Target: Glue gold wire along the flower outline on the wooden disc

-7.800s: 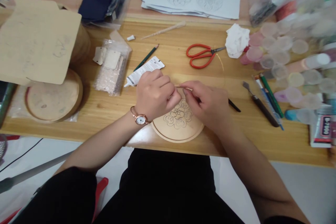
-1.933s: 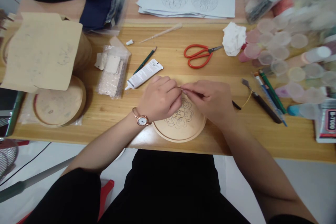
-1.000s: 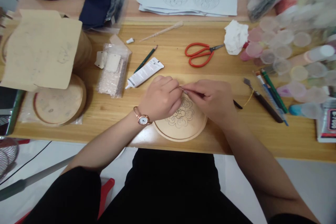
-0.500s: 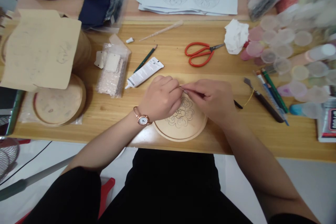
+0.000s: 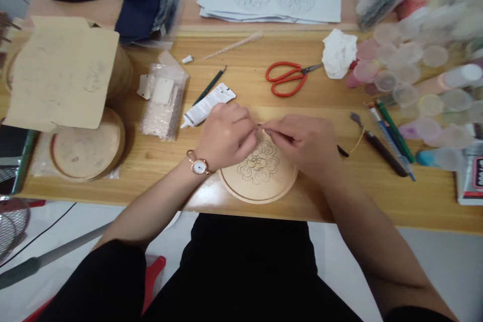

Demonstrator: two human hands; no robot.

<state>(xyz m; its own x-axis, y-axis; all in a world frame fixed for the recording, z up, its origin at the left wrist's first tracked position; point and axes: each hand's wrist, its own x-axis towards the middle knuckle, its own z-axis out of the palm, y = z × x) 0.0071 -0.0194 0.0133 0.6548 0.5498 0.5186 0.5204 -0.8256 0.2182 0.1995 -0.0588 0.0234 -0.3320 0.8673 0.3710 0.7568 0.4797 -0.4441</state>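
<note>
On the wooden surface, a round wooden disc incised with a flower lay at lower centre, just beneath both hands. The left hand had shifted slightly toward the lower left, its fingers curled beside a thin strand, though any grip could not be told. The right hand pinched that strand closed between its fingers.

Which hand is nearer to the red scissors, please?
The right hand is nearer: it is closer to the person than the scissors, and apart from them. The left hand is farther away, towards the person's left.
</note>
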